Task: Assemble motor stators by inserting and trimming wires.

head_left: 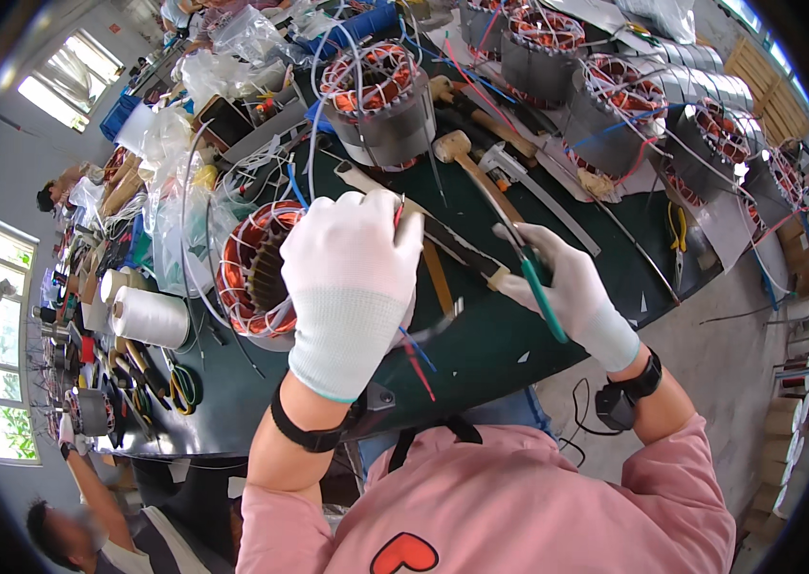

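- The left hand [352, 253], in a white knit glove, is bent with its fingers drawn in over the right side of the near stator [238, 263]; whatever the fingertips pinch is hidden, so I cannot tell how firmly they are closed.
- The right hand [562, 287], gloved the same way, is closed around a green-handled tool [542, 301], whose slim metal part points up and away from the person.
- The near stator sits on the green table [481, 359], left of the left hand, its orange-red windings bound with white cord.
- Red and blue wire ends [416, 362] stick out just below and to the right of the left hand.
- Beyond the hands, a mallet [452, 147] lies near another wound stator [380, 120].
- Yellow-handled pliers [677, 230] lie toward the table's right end.
- A white thread spool [154, 319] and scissors [184, 385] are at the left.
- At lower left, a co-worker's gloved hand [66, 430] is beside a small stator [90, 411].
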`<state>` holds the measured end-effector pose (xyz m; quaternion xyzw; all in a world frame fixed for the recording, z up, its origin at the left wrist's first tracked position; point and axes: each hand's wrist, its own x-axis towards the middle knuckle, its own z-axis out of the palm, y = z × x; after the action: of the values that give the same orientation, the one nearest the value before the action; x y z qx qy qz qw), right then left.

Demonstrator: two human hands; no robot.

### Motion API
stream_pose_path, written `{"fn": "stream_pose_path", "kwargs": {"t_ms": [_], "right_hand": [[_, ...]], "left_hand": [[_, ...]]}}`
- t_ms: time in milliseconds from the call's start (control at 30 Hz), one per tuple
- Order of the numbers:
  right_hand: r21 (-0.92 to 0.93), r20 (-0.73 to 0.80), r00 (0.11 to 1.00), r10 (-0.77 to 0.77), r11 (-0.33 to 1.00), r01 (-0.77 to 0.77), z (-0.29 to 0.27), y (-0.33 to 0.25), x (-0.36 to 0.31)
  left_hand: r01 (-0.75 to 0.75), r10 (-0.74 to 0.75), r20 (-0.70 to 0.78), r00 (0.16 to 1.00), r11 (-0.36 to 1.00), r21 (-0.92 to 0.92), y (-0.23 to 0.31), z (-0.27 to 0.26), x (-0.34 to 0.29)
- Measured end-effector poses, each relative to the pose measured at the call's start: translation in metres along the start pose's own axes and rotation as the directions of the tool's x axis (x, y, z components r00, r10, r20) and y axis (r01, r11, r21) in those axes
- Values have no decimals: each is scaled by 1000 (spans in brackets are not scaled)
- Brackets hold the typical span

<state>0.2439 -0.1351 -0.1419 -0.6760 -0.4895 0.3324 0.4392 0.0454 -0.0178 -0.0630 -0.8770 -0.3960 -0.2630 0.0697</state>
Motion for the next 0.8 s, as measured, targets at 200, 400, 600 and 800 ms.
{"fn": "stream_pose_path", "kwargs": {"t_ms": [200, 400, 600, 800], "right_hand": [[118, 81, 956, -281, 956, 270, 31, -9, -5], [-144, 104, 830, -548, 817, 558, 37, -16, 4], [-181, 119, 793, -597, 772, 609, 34, -16, 3], [-243, 159, 806, -570, 769, 592, 33, -21, 0]], "left_hand": [[-4, 0, -9, 1000, 894, -448, -4, -7, -30], [83, -62, 57, 996, 842, -533, -8, -13, -43], [75, -46, 67, 997, 847, -526, -11, -17, -50], [71, -37, 75, 996, 853, -517, -10, -21, -50]]}}
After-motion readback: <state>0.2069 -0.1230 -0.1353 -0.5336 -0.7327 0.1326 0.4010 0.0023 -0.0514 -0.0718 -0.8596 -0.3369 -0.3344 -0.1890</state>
